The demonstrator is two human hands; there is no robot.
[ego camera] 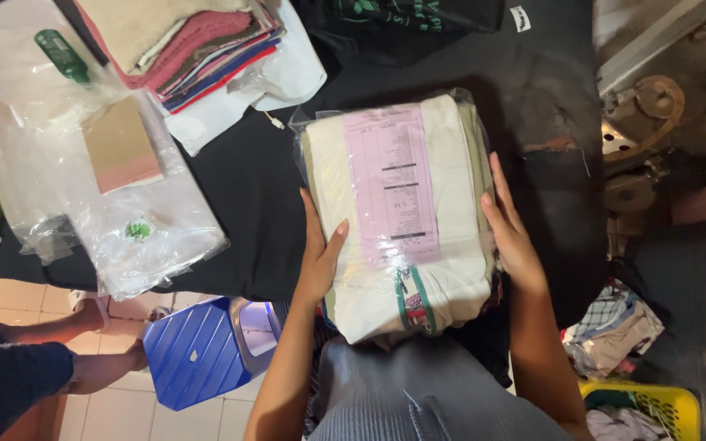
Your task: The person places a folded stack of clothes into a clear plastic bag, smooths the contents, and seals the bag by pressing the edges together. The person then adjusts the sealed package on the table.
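Note:
A clear plastic bag of folded cream cloth [459, 188] lies at the near edge of the black-covered table [255, 188], with a pink paper slip [390, 184] under the plastic on top. My left hand [319, 257] grips the packet's left side, thumb on top. Flat against its right side rests my right hand [512, 233], fingers pointing away from me. The packet's near end hangs over the table edge above my lap.
A stack of folded coloured cloths [194, 41] sits at the far left on white bags. Loose clear plastic bags [116, 220], a brown card [120, 147] and a green bottle [60, 55] lie left. A blue stool [198, 351], another person's legs [34, 359], a yellow basket [655, 404] stand below.

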